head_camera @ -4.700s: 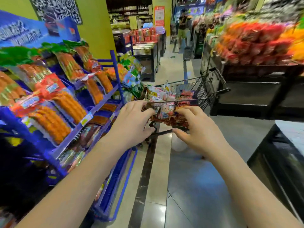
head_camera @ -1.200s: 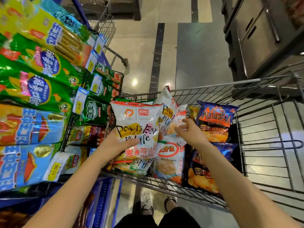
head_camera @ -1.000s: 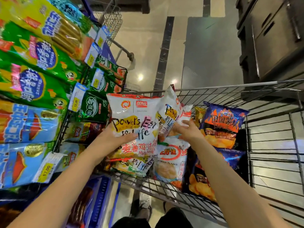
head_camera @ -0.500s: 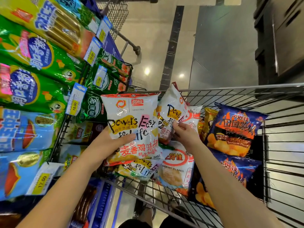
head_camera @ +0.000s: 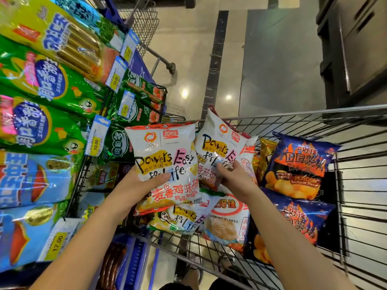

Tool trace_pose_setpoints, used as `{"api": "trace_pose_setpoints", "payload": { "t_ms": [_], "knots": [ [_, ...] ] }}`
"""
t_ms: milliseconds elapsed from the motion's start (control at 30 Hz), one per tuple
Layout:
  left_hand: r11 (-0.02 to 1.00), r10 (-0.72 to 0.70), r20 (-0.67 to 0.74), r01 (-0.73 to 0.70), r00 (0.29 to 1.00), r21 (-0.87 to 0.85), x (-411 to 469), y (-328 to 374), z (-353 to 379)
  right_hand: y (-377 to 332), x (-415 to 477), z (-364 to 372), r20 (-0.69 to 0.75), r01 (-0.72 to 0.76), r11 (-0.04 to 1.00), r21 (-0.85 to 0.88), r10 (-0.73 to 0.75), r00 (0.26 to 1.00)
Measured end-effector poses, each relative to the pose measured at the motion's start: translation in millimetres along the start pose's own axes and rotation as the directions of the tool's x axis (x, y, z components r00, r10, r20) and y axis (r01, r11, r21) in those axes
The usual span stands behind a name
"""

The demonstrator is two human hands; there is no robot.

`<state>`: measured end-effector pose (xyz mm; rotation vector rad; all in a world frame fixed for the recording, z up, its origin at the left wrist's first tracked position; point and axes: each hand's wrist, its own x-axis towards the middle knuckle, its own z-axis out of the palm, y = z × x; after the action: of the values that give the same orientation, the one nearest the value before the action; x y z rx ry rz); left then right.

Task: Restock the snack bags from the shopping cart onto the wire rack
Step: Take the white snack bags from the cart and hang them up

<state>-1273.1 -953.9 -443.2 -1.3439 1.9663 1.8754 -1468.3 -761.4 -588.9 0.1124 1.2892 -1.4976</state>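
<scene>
My left hand grips a white "Powers Easy for Life" snack bag, lifted upright over the left end of the shopping cart. My right hand holds a second white bag of the same kind, tilted just right of the first. Below them in the cart lie another such bag, a white shrimp flakes bag and two dark blue barbecue chip bags. A black wire rack stands left of the cart, holding green bags.
A blue shelf on the left is packed with green, yellow and light blue sausage packs and price tags. A dark cabinet stands at the upper right across the tiled aisle. A second cart's wire basket shows at the top.
Both hands have risen a little with their white bags, and my right hand's grip on the second bag has tightened. The view has shifted slightly left and down.
</scene>
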Motion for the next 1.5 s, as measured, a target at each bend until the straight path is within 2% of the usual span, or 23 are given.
{"api": "trace_pose_setpoints", "payload": {
  "t_ms": [167,433,667,800,1000,1233,1433,1500],
  "knots": [
    [1.000,0.003,0.005,-0.003,1.000,-0.004,0.0,0.8,-5.6,7.8,-8.9,-7.3,0.139,0.050,0.996,-0.069,-0.040,0.989],
    [0.998,0.052,0.058,-0.054,0.997,0.035,-8.9,6.2,-13.1,-4.2,-45.0,4.3,0.051,0.101,0.994,-0.048,-0.098,0.994],
    [0.990,0.132,0.112,-0.137,0.985,0.032,-35.3,31.4,-19.9,-47.8,-117.4,1.3,0.042,0.213,0.949,-0.231,-0.209,0.977],
    [0.985,0.173,0.171,-0.175,0.970,-0.002,-55.8,41.6,-27.9,-71.0,-170.9,2.3,0.014,0.278,0.926,-0.257,-0.284,0.959],
    [0.970,0.235,0.134,-0.223,0.963,-0.100,-77.9,48.8,-30.5,-90.1,-230.4,20.4,-0.032,0.331,0.901,-0.280,-0.353,0.935],
    [0.958,0.220,0.110,-0.193,0.969,-0.212,-110.7,47.3,-37.1,-98.9,-252.5,34.3,0.015,0.333,0.879,-0.341,-0.349,0.937],
    [0.916,0.304,0.009,-0.290,0.953,-0.276,-140.6,11.3,-43.4,-106.1,-249.2,40.9,0.141,0.325,0.833,-0.447,-0.294,0.945],
    [0.908,0.301,-0.076,-0.310,0.951,-0.280,-160.3,0.4,-35.9,-110.2,-245.6,41.7,0.202,0.331,0.813,-0.480,-0.264,0.943]
  ]
}}
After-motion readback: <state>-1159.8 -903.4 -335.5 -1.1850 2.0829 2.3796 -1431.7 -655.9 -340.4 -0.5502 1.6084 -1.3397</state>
